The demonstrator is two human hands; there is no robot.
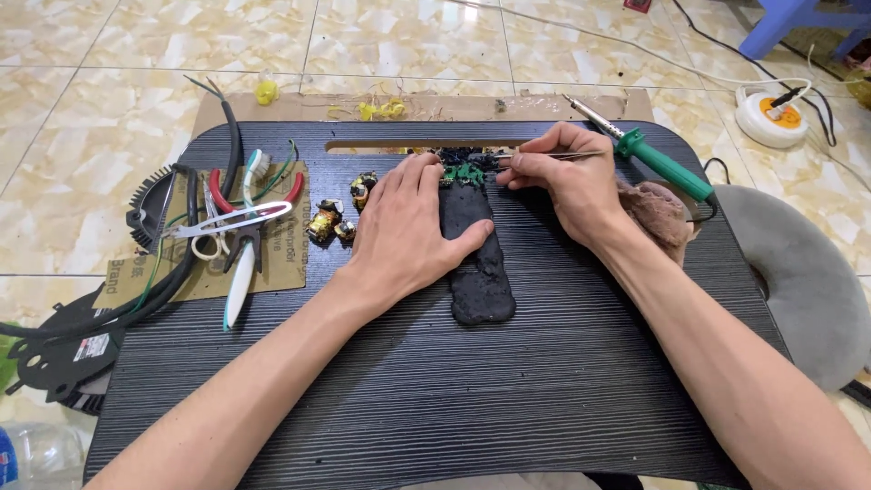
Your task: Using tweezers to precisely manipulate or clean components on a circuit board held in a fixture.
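My left hand (406,225) lies flat on a long black charred block (479,272) in the middle of a dark lap table (435,390), fingers pointing to a small green circuit board (465,171) at the block's far end. My right hand (558,177) pinches thin metal tweezers (535,157) whose tips reach the circuit board. A green-handled soldering iron (658,163) lies just beyond the right hand, tip pointing up-left.
Red-handled pliers (238,213), scissors and a white-handled tool lie on cardboard at the left, beside small yellow coil parts (328,221) and a black cable (163,281). A brown cloth (658,213) and grey cushion (807,281) sit on the right. Tiled floor surrounds.
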